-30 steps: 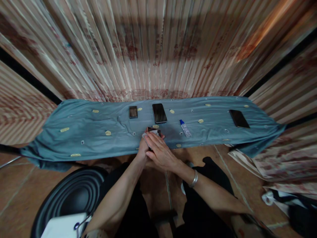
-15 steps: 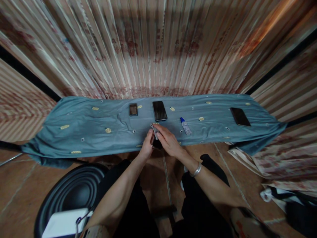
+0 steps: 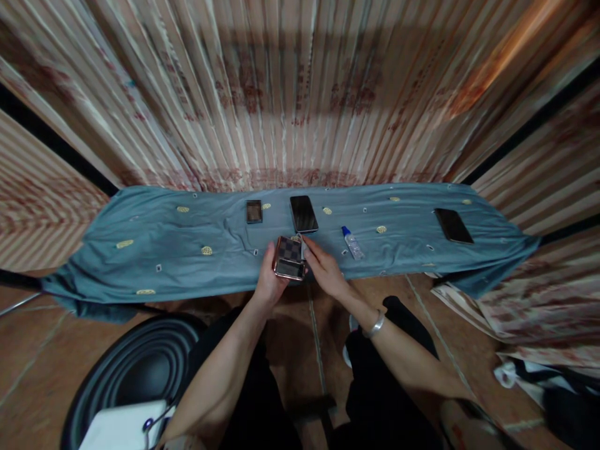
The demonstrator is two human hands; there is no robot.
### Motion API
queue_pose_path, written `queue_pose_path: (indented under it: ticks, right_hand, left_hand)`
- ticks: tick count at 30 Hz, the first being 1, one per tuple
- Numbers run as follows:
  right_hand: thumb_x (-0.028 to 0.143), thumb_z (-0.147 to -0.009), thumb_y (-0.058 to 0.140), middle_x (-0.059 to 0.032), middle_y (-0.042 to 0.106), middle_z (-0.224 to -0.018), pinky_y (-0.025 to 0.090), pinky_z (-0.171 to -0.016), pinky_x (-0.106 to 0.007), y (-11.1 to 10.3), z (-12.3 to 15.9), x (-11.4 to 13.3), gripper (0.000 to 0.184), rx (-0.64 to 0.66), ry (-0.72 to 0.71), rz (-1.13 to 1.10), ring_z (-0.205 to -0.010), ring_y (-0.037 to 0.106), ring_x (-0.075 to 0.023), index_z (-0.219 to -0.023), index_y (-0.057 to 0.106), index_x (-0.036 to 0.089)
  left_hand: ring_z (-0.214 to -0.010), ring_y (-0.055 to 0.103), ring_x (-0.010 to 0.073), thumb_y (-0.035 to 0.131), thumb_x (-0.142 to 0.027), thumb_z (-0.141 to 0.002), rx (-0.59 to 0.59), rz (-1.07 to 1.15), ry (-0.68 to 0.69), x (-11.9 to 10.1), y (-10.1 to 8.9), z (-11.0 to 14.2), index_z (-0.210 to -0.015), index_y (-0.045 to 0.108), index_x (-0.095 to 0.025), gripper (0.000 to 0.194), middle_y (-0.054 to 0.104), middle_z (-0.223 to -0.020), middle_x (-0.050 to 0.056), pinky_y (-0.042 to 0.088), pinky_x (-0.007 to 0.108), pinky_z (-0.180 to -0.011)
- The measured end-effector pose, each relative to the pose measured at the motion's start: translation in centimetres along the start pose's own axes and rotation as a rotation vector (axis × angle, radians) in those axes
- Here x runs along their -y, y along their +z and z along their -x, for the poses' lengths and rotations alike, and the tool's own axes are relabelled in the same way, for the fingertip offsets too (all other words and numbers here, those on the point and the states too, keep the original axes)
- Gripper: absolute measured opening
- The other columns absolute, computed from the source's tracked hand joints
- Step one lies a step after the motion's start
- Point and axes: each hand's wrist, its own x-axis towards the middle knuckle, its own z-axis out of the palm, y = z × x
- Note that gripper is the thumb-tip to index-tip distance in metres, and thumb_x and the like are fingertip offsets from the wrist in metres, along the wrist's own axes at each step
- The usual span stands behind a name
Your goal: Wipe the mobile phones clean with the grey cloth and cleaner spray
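My left hand (image 3: 269, 278) is wrapped round the side of a small flat case (image 3: 289, 270) with a shiny copper-coloured edge. The upper part of its face has a dark checkered pattern; below runs a dark glossy strip. At the right side of the case, my right hand (image 3: 323, 267) pinches a thin greyish-white piece (image 3: 301, 242), too small to identify. Just beyond the hands a black phone (image 3: 304, 214) lies on the cloth. To the right of it is a small clear bottle (image 3: 353, 242) with a blue cap.
A teal patterned cloth (image 3: 182, 234) covers the long narrow table. A small brown checkered square (image 3: 254, 211) lies at the back, a dark flat phone-like slab (image 3: 454, 225) at the right. Pleated curtains (image 3: 281, 94) hang behind. A black ribbed round stool (image 3: 140, 369) stands at lower left.
The case has tilted up and turned so its checkered face shows. My right hand has shifted off its top to the right edge with the thin piece.
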Motion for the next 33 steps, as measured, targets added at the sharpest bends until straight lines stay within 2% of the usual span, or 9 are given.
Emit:
queue_pose_path:
  ticks: [2, 4, 9, 11, 14, 18, 24, 28, 33]
  right_hand:
    - [0.042, -0.100, 0.037, -0.0083, 0.045, -0.154, 0.032, -0.120, -0.044, 0.7, 0.3, 0.4, 0.056, -0.010, -0.070, 0.062, -0.143, 0.041, -0.0218, -0.152, 0.037, 0.021]
    - [0.041, -0.100, 0.037, -0.0097, 0.034, -0.160, 0.024, -0.123, -0.045, 1.4, 0.7, 0.7, 0.061, 0.000, -0.119, 0.134, -0.149, 0.029, -0.0213, -0.155, 0.028, 0.018]
    - [0.036, -0.101, 0.037, -0.0104, 0.024, -0.164, 0.020, -0.124, -0.051, 2.4, 1.3, 0.9, 0.061, 0.031, -0.208, 0.249, -0.152, 0.019, -0.0231, -0.158, 0.021, 0.020]
    - [0.035, -0.101, 0.037, -0.0114, 0.024, -0.163, 0.021, -0.124, -0.052, 2.5, 1.4, 1.1, 0.061, 0.044, -0.259, 0.270, -0.152, 0.018, -0.0242, -0.158, 0.020, 0.020]
    - [0.032, -0.101, 0.039, -0.0106, 0.024, -0.164, 0.022, -0.124, -0.052, 2.3, 1.5, 1.8, 0.063, 0.060, -0.311, 0.288, -0.153, 0.017, -0.0237, -0.159, 0.016, 0.021]
    - [0.029, -0.101, 0.038, -0.0090, 0.028, -0.162, 0.025, -0.124, -0.049, 1.6, 1.0, 2.5, 0.060, 0.048, -0.341, 0.300, -0.152, 0.021, -0.0220, -0.158, 0.018, 0.024]
    - [0.029, -0.102, 0.037, -0.0162, 0.049, -0.148, 0.036, -0.119, -0.047, 0.9, 0.5, 2.5, 0.046, 0.000, -0.383, 0.386, -0.143, 0.040, -0.0256, -0.144, 0.049, 0.016]
    - [0.031, -0.101, 0.039, -0.0177, 0.051, -0.145, 0.040, -0.117, -0.050, 1.3, 0.7, 2.7, 0.043, -0.021, -0.414, 0.428, -0.140, 0.043, -0.0281, -0.137, 0.056, 0.015]
    - [0.028, -0.100, 0.042, -0.0158, 0.052, -0.145, 0.041, -0.116, -0.051, 2.1, 1.9, 3.2, 0.041, 0.010, -0.444, 0.399, -0.140, 0.043, -0.0284, -0.137, 0.057, 0.018]
  left_hand:
    - [-0.087, 0.074, 0.0244, 0.032, -0.049, -0.099, -0.042, 0.026, 0.016, -0.1, -0.2, -0.2, -0.093, 0.070, -0.010, 0.055, 0.076, -0.084, 0.012, 0.059, 0.036, -0.078]
    - [-0.086, 0.074, 0.0247, 0.033, -0.056, -0.097, -0.057, 0.031, 0.030, -0.3, -0.5, -0.4, -0.096, 0.071, -0.009, 0.060, 0.077, -0.086, 0.012, 0.059, 0.035, -0.078]
    - [-0.100, 0.072, 0.0262, 0.029, -0.062, -0.095, -0.068, 0.019, 0.037, -0.4, -0.9, -0.5, -0.102, 0.072, -0.010, 0.068, 0.077, -0.094, 0.013, 0.056, 0.036, -0.087]
    - [-0.111, 0.068, 0.0268, 0.028, -0.063, -0.095, -0.029, 0.006, 0.048, 0.1, -0.9, -0.6, -0.108, 0.072, -0.011, 0.070, 0.076, -0.103, 0.014, 0.052, 0.037, -0.097]
    - [-0.126, 0.059, 0.0262, 0.035, -0.062, -0.094, 0.074, -0.024, 0.116, 1.2, -0.9, -1.0, -0.118, 0.070, -0.013, 0.065, 0.072, -0.120, 0.012, 0.042, 0.037, -0.109]
    - [-0.134, 0.052, 0.0243, 0.043, -0.060, -0.093, 0.118, -0.061, 0.193, 2.4, -1.1, -1.6, -0.122, 0.068, -0.015, 0.059, 0.067, -0.129, 0.011, 0.035, 0.035, -0.115]
    - [-0.131, 0.054, 0.0241, 0.045, -0.060, -0.092, 0.031, -0.123, 0.223, 2.8, -1.9, -2.6, -0.113, 0.071, -0.015, 0.056, 0.071, -0.121, 0.011, 0.036, 0.036, -0.114]
    - [-0.129, 0.056, 0.0236, 0.048, -0.060, -0.090, 0.008, -0.148, 0.241, 3.0, -2.3, -3.0, -0.103, 0.073, -0.012, 0.056, 0.073, -0.115, 0.012, 0.035, 0.034, -0.114]
    - [-0.121, 0.060, 0.0226, 0.053, -0.066, -0.085, -0.012, -0.168, 0.273, 2.3, -2.7, -3.1, -0.099, 0.072, -0.013, 0.059, 0.075, -0.104, 0.010, 0.039, 0.032, -0.110]
